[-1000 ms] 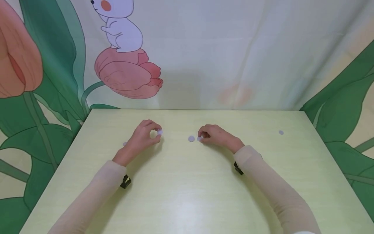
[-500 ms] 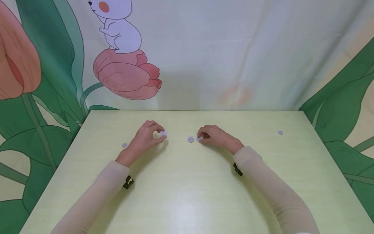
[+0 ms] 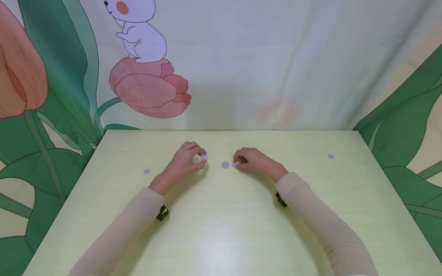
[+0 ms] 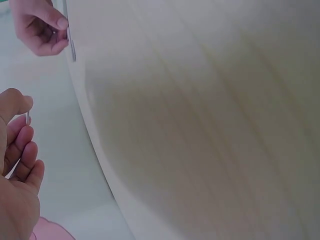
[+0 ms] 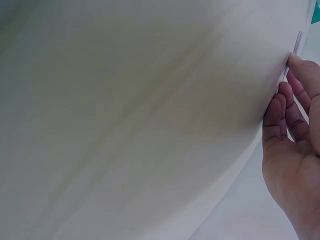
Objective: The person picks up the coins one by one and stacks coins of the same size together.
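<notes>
My left hand (image 3: 184, 163) pinches a small pale lavender disc (image 3: 205, 157) between thumb and finger, held a little above the table. From the left wrist view that disc (image 4: 28, 117) shows edge-on at the fingertips. My right hand (image 3: 256, 161) grips a similar disc (image 3: 235, 165) by its right side, down at the tabletop. Just left of it another round disc (image 3: 225, 165) lies flat, between the two hands. In the right wrist view, the right thumb and fingers (image 5: 295, 105) are at the table surface, with a disc's thin edge (image 5: 298, 42) beyond them.
One more lavender disc (image 3: 146, 171) lies at the left of the pale yellow table (image 3: 221, 222), behind the left wrist. A further disc (image 3: 331, 156) is at the far right. A printed curtain (image 3: 235, 69) hangs behind the table's back edge.
My left hand has moved right with its disc, closer to the disc lying in the middle. The left-side disc is now uncovered. My right hand stays in place.
</notes>
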Available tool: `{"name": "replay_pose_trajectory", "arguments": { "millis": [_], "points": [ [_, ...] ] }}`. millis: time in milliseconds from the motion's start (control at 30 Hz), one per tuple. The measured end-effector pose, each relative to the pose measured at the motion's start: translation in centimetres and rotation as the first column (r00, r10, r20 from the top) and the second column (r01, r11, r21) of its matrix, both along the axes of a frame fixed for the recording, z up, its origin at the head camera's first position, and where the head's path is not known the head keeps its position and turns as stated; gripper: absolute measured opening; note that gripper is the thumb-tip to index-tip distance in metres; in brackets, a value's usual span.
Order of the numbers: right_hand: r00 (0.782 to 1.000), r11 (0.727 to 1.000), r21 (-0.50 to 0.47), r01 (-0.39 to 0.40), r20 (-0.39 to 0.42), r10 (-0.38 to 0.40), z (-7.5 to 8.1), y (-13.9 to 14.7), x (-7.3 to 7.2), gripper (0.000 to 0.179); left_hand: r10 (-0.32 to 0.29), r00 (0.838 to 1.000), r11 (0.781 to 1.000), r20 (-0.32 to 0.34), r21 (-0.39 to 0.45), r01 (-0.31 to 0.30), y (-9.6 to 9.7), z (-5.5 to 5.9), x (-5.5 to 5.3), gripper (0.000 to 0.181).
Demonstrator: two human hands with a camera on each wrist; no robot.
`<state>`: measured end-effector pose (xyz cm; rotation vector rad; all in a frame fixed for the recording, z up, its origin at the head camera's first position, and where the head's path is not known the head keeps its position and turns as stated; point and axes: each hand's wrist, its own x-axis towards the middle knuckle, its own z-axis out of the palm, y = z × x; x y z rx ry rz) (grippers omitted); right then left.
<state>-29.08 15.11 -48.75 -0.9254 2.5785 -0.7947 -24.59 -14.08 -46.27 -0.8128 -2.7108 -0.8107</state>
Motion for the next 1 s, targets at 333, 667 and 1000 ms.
{"name": "replay_pose_trajectory", "arguments": {
  "millis": [333, 667, 1000],
  "points": [
    [1.0, 1.0, 0.014, 0.007, -0.023, -0.007, -0.1, 0.0, 0.0, 0.013, -0.05, 0.999, 0.999, 0.018, -0.019, 0.051, 3.3, -0.3, 0.0, 0.017],
    [1.0, 1.0, 0.011, -0.007, -0.024, 0.007, -0.3, 0.3, 0.0, 0.014, -0.092, 0.995, 0.995, 0.046, -0.025, 0.094, 5.2, -0.4, 0.2, 0.018],
    [0.996, 1.0, 0.02, -0.018, -0.086, 0.019, 0.1, 0.1, 0.1, 0.012, -0.119, 0.991, 0.99, 0.054, -0.076, 0.123, 6.4, -0.5, -0.4, 0.015]
  ]
}}
